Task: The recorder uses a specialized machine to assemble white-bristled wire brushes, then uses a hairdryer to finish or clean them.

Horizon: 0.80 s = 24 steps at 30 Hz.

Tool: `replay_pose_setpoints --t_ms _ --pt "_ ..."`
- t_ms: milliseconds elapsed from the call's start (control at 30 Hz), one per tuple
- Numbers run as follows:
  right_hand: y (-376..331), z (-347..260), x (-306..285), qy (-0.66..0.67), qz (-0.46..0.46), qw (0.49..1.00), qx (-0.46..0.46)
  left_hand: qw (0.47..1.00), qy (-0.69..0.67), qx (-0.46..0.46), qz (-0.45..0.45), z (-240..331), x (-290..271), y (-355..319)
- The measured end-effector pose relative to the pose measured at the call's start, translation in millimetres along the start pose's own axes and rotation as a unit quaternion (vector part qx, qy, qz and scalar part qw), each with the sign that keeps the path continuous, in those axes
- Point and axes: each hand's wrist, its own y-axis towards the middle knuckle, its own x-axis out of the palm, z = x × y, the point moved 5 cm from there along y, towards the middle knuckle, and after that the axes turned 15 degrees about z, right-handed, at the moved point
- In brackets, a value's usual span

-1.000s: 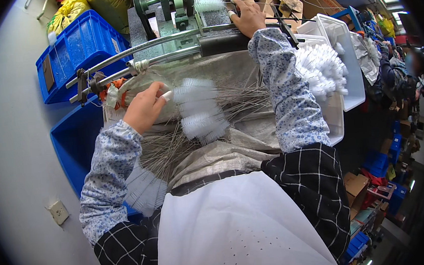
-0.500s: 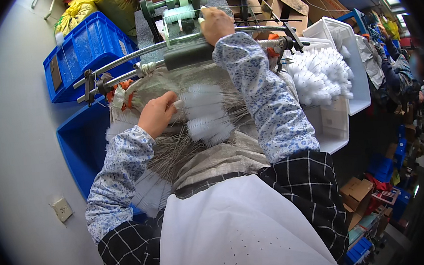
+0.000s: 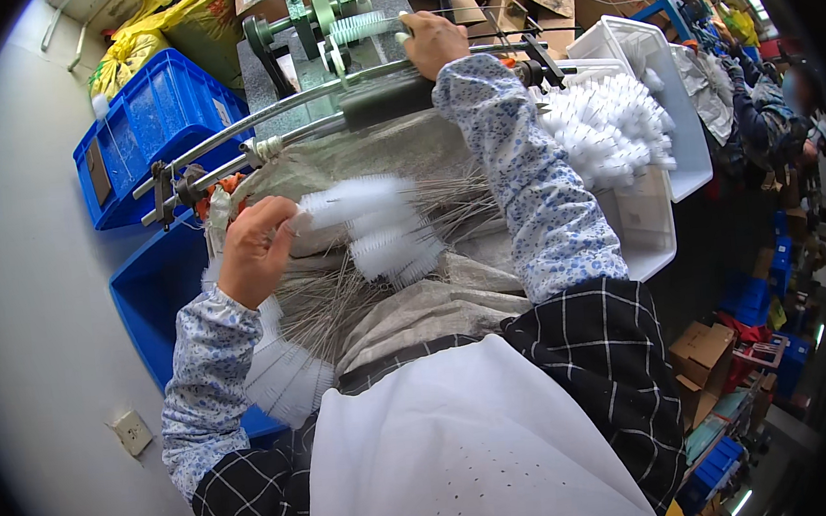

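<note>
In the head view, the person's left hand is pinching the near end of a white brush, which is lying across more brushes on a grey sheet, its wire pointing rightward. The right hand is reaching over a dark roller to the machine, its fingertips meeting the end of a mounted brush (whether they are gripping it, one cannot tell). Beyond the right sleeve, a heap of white bristles is filling a pale bin
</note>
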Motion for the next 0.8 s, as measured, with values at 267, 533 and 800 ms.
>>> replay_pose_setpoints --t_ms 267,533,800 --pt "34.3 63.5 -16.7 -0.126 0.04 0.991 -0.022 0.996 -0.01 -0.093 -0.006 24.7 0.3 -15.2" --pt "49.3 118.1 10.6 0.029 0.061 0.991 -0.116 0.991 0.019 0.062 0.12 40.3 -28.4 -24.7" --pt "-12.7 82.8 -68.2 0.333 -0.295 0.896 0.013 0.98 -0.042 -0.009 0.193 54.7 -80.9 -28.9"
